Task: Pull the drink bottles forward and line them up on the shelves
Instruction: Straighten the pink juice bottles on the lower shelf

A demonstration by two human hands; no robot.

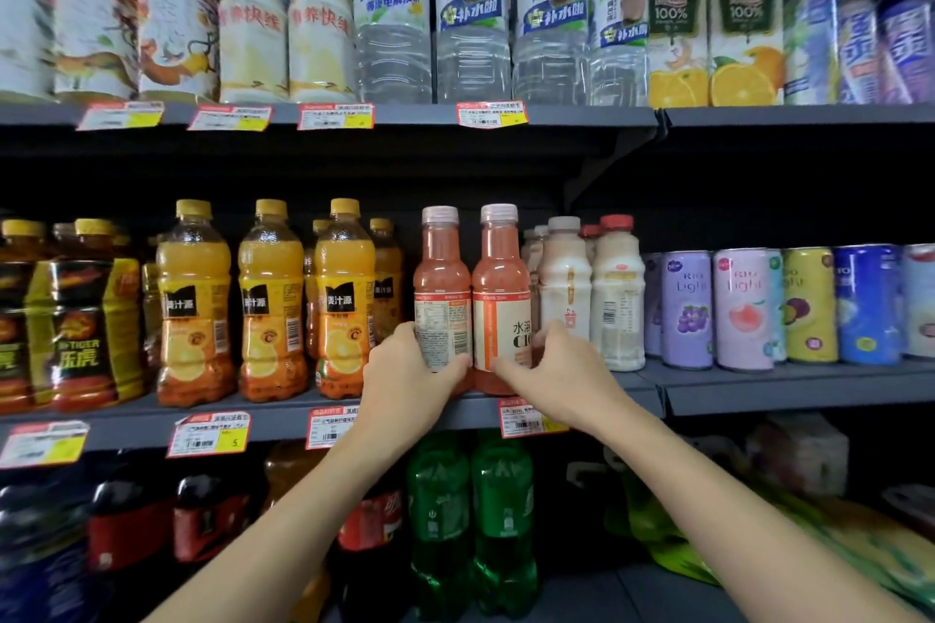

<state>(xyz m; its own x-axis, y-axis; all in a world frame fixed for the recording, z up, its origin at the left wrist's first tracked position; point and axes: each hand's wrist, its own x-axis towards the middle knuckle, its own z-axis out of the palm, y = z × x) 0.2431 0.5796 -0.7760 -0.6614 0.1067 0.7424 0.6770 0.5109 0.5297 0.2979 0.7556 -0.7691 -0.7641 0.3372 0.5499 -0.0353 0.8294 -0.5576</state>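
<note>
My left grip (405, 369) wraps left pink bottle (441, 299), right grip (561, 369) wraps right pink bottle (501, 299), both at middle shelf (759, 390) front edge. Orange bottles (268, 304) mostly lined. Milky bottles (564, 288) behind need pulling

**Inspection: person's arms and hands**

Two forearms are in view, both bare from near the elbow to the wrist. No sleeve edge shows. The left hand (405, 372) and the right hand (559, 369) are ungloved. Wrists and visible fingers carry no watch, band or ring. Fingernails appear short and unpainted.
</note>
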